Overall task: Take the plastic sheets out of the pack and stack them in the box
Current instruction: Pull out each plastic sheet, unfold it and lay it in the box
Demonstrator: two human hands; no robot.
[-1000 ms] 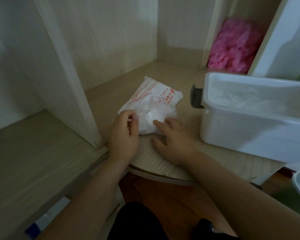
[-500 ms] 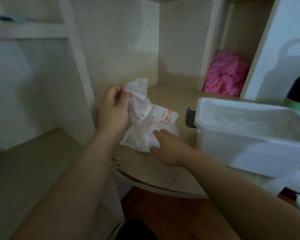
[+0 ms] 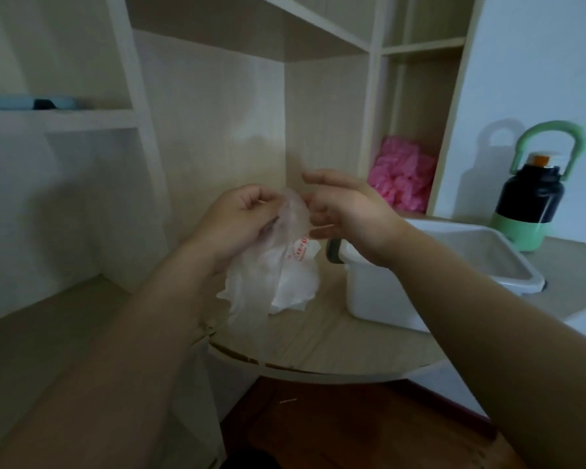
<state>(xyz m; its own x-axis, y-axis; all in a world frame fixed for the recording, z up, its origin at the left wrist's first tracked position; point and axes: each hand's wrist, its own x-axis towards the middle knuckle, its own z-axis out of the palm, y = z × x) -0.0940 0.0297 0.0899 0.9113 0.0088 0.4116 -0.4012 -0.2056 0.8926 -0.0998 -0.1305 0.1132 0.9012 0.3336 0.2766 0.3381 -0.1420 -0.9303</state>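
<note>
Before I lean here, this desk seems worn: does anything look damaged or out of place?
The rounded pale wooden tabletop has a dark crack along its front rim, below the crumpled white plastic pack the left hand grips.

Pack [image 3: 285,265] no longer flat on desk top [image 3: 335,340], where it lay 1 s ago with both hands at its near edge. Half a second ago left hand [image 3: 241,221] had raised one end; now the pack hangs crumpled from that hand, gripped at the top and held higher. Right hand [image 3: 345,211] has left the pack's lower part and come up beside its top, fingers extended. View tilted upward: dark bottle with green handle [image 3: 528,204] now shows beyond the box [image 3: 386,299]
</note>
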